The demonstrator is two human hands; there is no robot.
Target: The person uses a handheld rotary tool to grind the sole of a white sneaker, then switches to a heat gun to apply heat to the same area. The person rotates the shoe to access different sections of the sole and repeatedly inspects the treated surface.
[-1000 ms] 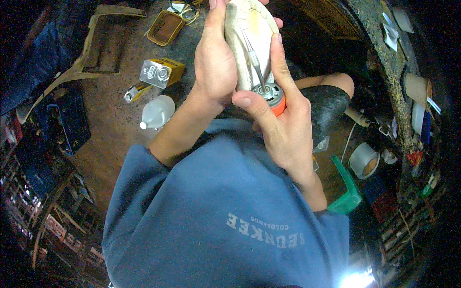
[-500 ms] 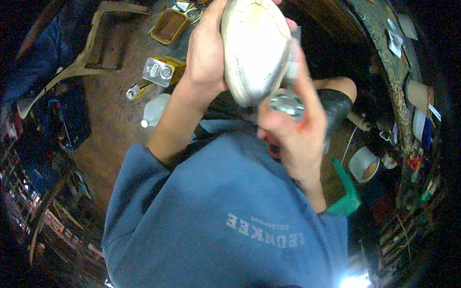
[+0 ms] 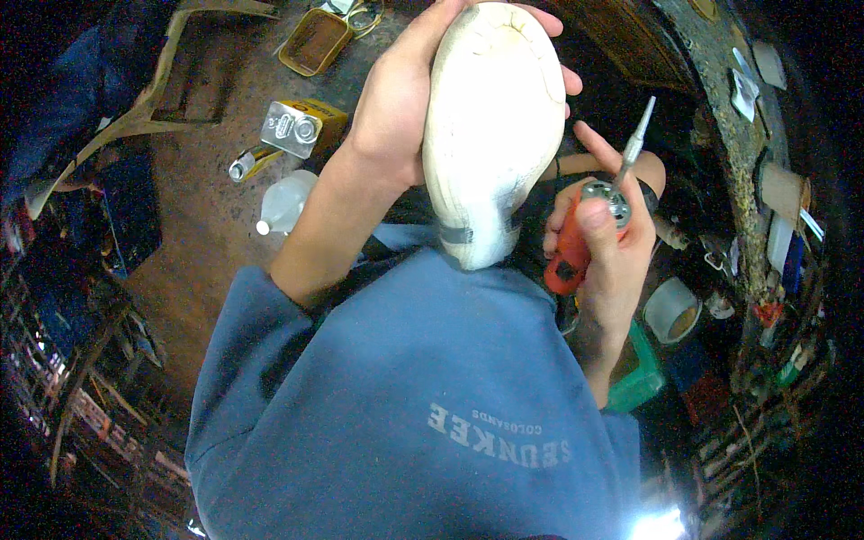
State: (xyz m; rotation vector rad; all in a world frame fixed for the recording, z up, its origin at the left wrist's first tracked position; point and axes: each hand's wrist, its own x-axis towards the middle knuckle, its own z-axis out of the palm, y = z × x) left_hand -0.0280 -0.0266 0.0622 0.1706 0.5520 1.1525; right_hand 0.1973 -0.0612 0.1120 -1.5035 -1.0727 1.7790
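A white shoe sole or shoe underside [image 3: 490,117] is upright in the middle of the view, cracked near its top, with a dark band at its lower part. My left hand [image 3: 391,112] grips it along the left edge, fingertips curling out past its top and right side. My right hand [image 3: 612,247] is apart from it at the right, closed around an orange handheld power tool [image 3: 569,261] with a silver nose and a thin metal bit pointing up. The index finger of that hand is raised along the bit's left side.
On the dark floor at left are a metal-topped yellow can [image 3: 290,130], a small bottle [image 3: 245,165] and a translucent jug [image 3: 283,205]. A rectangular tray [image 3: 308,45] lies beyond. A cluttered worn ledge [image 3: 740,171] runs along the right, beside a white container [image 3: 670,308] and a green plastic object [image 3: 641,364].
The tool in my right hand has moved rightward and away from the sole, its bit now upright. The sole has turned to face up more fully and sits a little lower and further right.
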